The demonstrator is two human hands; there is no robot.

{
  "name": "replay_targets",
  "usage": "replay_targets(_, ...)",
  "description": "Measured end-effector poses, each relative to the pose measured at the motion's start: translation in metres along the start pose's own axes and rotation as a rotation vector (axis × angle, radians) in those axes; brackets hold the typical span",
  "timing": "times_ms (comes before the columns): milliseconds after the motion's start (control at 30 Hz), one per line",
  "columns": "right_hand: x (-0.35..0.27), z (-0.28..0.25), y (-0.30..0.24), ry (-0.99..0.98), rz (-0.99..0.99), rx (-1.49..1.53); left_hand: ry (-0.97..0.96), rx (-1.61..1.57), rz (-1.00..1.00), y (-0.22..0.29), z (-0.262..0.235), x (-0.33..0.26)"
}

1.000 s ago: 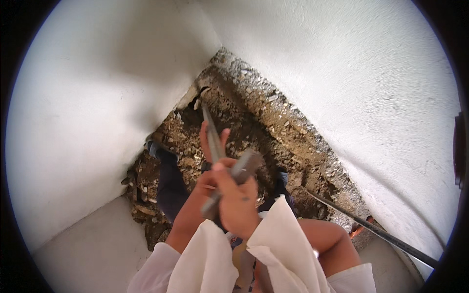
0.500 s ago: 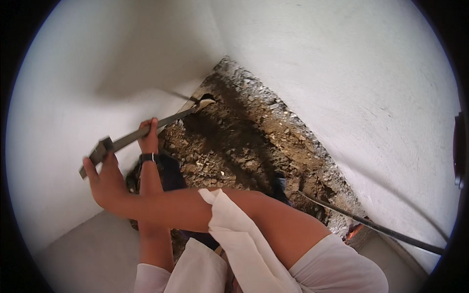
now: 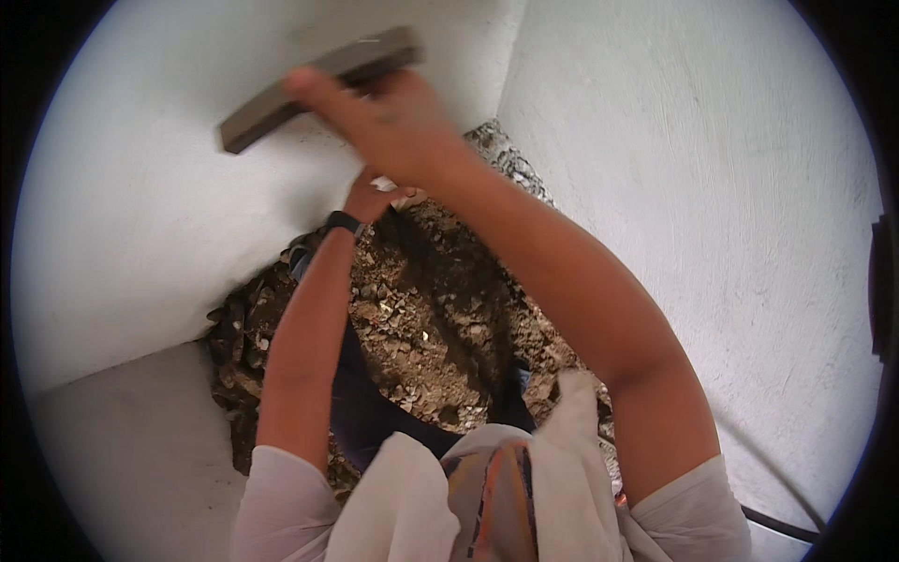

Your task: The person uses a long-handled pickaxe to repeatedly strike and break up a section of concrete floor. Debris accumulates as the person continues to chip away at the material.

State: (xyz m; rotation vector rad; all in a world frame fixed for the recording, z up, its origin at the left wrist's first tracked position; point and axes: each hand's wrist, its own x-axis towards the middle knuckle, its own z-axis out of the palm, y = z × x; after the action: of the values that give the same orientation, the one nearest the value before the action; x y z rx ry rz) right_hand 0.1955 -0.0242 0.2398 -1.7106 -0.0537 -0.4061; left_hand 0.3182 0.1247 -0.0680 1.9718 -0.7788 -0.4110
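Observation:
My right hand (image 3: 398,122) is closed around the thick grey crossbar (image 3: 323,84) of a long T-handled digging tool, raised near the white wall and smeared by motion. Beneath it, my left hand (image 3: 372,195), with a dark band on its wrist, has its fingers curled around the tool's shaft. The shaft is mostly hidden behind my right hand and forearm, and its lower end does not show. Broken soil and rubble (image 3: 412,347) lie below both hands, in the corner between the walls.
White walls rise on the left (image 3: 131,215) and right (image 3: 655,169), meeting beyond my hands. Grey floor (image 3: 131,450) borders the rubble at the lower left. A dark hose or cable (image 3: 777,525) runs at the lower right. My dark trouser leg (image 3: 375,403) stands among the stones.
My right hand has swung from the far left up toward the corner with the crossbar. My left hand has moved forward and right. The tool, slanted across the view before, now points away from me.

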Motion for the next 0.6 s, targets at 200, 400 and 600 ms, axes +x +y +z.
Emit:
replay_targets(200, 0.001, -0.035, 0.055, -0.117, -0.114, 0.316, -0.201, -0.005, -0.289, 0.013, 0.074, 0.055)
replay_targets(400, 0.041, 0.007, 0.058, 0.035, -0.181, 0.351, 0.349, -0.263, -0.201, -0.038, 0.104, 0.060)
replay_targets(600, 0.061, 0.028, 0.037, 0.054, -0.255, 0.324, 0.430, -0.378, -0.321, -0.010, 0.087, 0.049)
